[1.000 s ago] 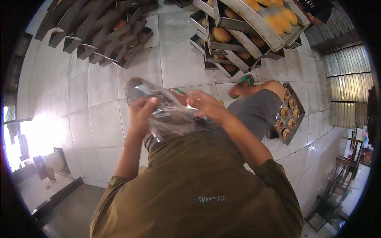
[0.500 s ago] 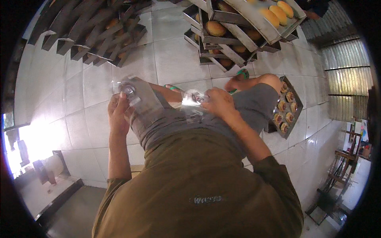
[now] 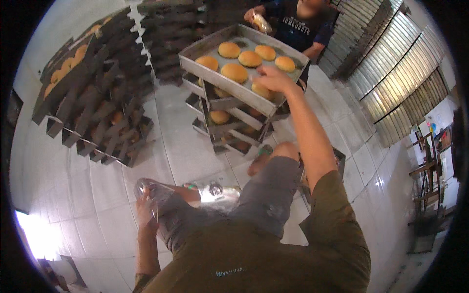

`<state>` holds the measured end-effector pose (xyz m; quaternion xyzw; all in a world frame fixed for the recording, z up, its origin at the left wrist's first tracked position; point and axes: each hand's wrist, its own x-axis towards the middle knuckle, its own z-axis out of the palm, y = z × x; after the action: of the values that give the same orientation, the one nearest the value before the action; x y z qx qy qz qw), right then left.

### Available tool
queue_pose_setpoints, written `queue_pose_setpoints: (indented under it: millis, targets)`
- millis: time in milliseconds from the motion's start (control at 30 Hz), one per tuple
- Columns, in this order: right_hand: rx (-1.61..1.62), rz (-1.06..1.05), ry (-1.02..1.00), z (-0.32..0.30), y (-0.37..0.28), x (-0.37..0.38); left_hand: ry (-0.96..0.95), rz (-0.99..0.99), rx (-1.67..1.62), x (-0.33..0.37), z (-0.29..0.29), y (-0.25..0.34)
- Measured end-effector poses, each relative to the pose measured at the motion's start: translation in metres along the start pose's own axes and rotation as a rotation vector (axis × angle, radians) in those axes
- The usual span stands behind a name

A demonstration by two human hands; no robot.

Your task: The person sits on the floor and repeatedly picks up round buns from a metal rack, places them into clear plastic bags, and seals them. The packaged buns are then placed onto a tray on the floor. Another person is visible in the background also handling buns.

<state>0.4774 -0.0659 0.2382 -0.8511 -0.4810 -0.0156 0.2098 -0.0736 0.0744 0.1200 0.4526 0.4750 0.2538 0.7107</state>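
Several round golden buns point(image 3: 234, 73) lie in the metal tray point(image 3: 224, 79) on top of a stack ahead of me. My right hand point(image 3: 275, 81) reaches over the tray's near right part, fingers bent but apart above a bun point(image 3: 261, 92) partly hidden by the hand. Whether the fingertips touch it I cannot tell. By my left knee, my left hand point(image 3: 146, 211) is closed on a clear plastic bag point(image 3: 159, 193). Another shiny clear plastic packet point(image 3: 218, 193) with a dark printed mark rests between my thighs.
Crooked stacks of metal trays point(image 3: 97, 117) stand at the left, some with buns. Behind the bun tray a person in a dark shirt point(image 3: 293, 34) holds a wrapped bread point(image 3: 261, 23). Another tray point(image 3: 340, 161) lies beside my right leg, mostly hidden by my arm.
My right hand has left the packet at my lap and reached forward to the bun tray. My view has tilted up, bringing the other person into sight. The left hand keeps the bag.
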Motion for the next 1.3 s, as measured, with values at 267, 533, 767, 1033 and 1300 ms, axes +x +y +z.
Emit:
queue_pose_setpoints:
  millis: [267, 533, 767, 1033, 1300]
  targets:
    - [-0.272, 0.085, -0.708, -0.026, -0.008, 0.032, -0.346, -0.127, -0.647, 0.027, -0.06, -0.06]
    - [1.101, 0.087, 0.365, -0.047, -0.109, -0.131, -0.065, -0.344, -0.817, 0.003, 0.036, -0.004]
    - [1.028, -0.077, 0.124, 0.066, -0.29, -0.241, 0.039, -0.227, -0.406, 0.005, 0.107, 0.011]
    - [1.426, 0.316, 0.013, 0.086, -0.246, -0.213, -0.173, 0.451, -0.302, -0.012, 0.14, -0.001]
    - [1.358, 0.123, 0.013, 0.091, -0.244, -0.232, -0.395, 0.265, -0.398, -0.027, 0.117, -0.007]
